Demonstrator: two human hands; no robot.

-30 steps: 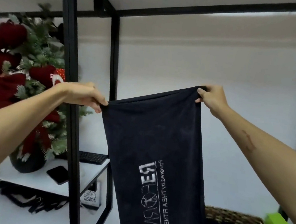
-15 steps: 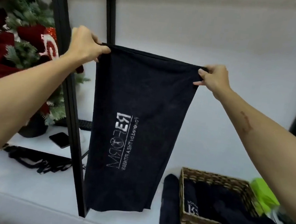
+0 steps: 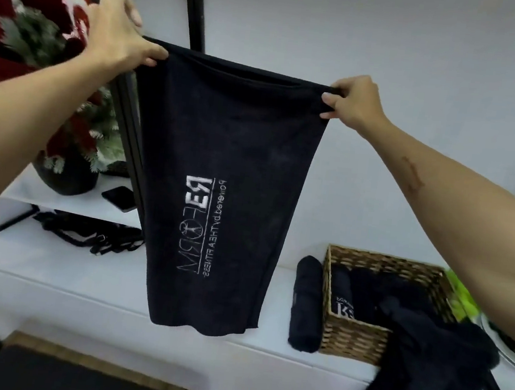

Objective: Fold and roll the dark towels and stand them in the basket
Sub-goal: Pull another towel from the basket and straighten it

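A: Where's our dark towel (image 3: 223, 172)?

B: Hanging left of the wicker basket (image 3: 358, 339); left hand (image 3: 121, 31) and right hand (image 3: 355, 102) each pinch a top corner.

A: We keep corners level, then fold evenly.

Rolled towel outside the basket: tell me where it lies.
In the head view, lower right, the rolled towel lies on the white shelf, against the left wall of the wicker basket, right of the hanging towel.
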